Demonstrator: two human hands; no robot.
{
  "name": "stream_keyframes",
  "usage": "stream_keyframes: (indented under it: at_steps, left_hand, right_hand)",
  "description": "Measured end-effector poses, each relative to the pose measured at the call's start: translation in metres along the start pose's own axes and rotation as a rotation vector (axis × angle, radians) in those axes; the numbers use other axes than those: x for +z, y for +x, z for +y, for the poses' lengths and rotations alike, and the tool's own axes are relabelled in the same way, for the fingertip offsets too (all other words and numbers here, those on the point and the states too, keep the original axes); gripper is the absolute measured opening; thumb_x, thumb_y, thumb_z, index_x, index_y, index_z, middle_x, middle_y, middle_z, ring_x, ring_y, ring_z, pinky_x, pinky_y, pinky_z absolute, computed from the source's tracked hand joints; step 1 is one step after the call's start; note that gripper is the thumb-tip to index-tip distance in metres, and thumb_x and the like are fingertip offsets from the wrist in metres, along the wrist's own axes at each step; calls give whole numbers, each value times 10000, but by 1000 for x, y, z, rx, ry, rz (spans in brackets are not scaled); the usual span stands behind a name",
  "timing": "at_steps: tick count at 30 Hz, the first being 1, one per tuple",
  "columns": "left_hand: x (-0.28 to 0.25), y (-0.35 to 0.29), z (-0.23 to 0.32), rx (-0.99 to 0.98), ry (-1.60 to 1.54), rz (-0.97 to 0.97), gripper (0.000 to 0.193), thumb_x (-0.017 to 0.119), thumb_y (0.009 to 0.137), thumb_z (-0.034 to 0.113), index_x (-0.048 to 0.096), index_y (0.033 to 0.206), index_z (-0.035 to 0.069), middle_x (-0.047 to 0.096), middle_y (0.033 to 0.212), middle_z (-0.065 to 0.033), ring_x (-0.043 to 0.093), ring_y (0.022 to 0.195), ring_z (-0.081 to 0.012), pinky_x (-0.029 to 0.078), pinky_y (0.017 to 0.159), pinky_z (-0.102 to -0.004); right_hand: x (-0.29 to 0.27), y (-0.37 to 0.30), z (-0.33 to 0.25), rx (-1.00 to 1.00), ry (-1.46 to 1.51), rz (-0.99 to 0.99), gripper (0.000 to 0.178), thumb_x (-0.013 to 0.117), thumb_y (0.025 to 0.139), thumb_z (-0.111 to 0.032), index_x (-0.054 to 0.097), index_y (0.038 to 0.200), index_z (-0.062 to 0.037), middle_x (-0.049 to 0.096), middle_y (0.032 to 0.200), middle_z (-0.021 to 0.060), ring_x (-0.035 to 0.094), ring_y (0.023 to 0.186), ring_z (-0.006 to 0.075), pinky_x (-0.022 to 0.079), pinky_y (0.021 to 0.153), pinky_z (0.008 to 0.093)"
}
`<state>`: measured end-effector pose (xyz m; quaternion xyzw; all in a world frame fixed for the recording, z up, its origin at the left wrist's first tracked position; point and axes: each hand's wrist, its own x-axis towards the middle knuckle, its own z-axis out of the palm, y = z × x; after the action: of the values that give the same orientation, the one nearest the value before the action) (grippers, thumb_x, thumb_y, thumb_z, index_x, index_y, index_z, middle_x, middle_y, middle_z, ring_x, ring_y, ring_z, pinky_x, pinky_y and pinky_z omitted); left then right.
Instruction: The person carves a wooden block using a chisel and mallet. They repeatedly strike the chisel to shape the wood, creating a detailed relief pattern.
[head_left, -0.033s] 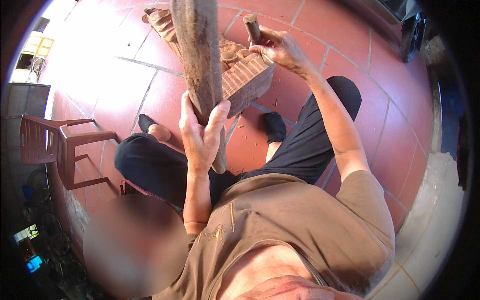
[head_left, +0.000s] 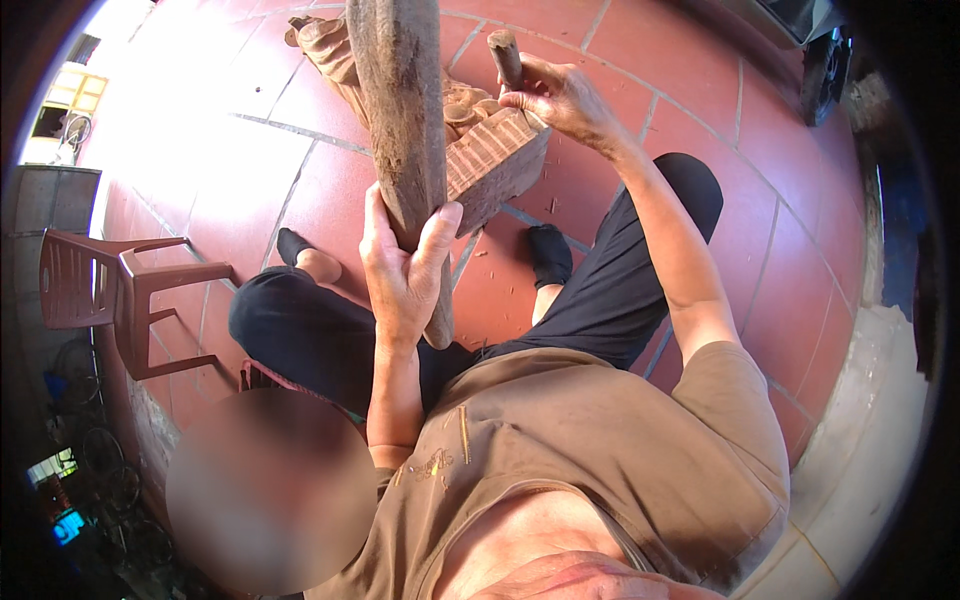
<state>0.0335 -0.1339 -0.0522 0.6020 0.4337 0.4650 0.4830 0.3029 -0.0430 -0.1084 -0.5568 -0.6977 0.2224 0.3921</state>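
1. The left hand (head_left: 405, 275) grips a big wooden club (head_left: 405, 130), and its top has just tipped a tiny bit right
2. The right hand (head_left: 565, 100) pinches a short round handle (head_left: 507, 60) at the carved wood's (head_left: 500, 168) near end, same as before
3. The carved wood sits on the red floor (head_left: 760, 170), partly behind the club, and looks no different, so its carving seems no further along

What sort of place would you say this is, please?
Perhaps a woodworking spot in a home or small workshop: a carved wooden block lies on the red tiled floor, the left hand grips a thick wooden club, and a brown chair stands nearby.
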Motion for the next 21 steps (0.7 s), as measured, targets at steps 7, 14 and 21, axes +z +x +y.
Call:
stream_keyframes:
  at_steps: [7, 14, 21]
  left_hand:
    - [0, 2, 0, 72, -15, 67, 362, 716, 888, 128, 523, 1155, -23, 616, 899, -33, 559, 779, -91, 483, 726, -245]
    - [1, 1, -3, 120, 21, 73, 388, 725, 876, 123, 510, 1166, -19, 635, 889, -46, 571, 778, -101, 488, 729, -254]
    - [5, 17, -15, 8, 274, -136, 369, 721, 903, 166, 514, 1138, -30, 672, 840, -142, 633, 713, -153, 521, 682, -298]
  right_hand:
    - [-3, 2, 7, -37, 19, 12, 270, 736, 888, -170, 656, 1110, -39, 737, 921, 63, 710, 891, 154, 572, 837, 333]
    - [1, 1, 6, -107, 13, 44, 286, 742, 881, -160, 648, 1127, -49, 731, 916, 60, 719, 877, 170, 579, 823, 333]
    - [4, 4, 8, -153, -3, 41, 329, 777, 846, -186, 647, 1104, -31, 720, 904, 80, 718, 847, 186, 572, 761, 333]
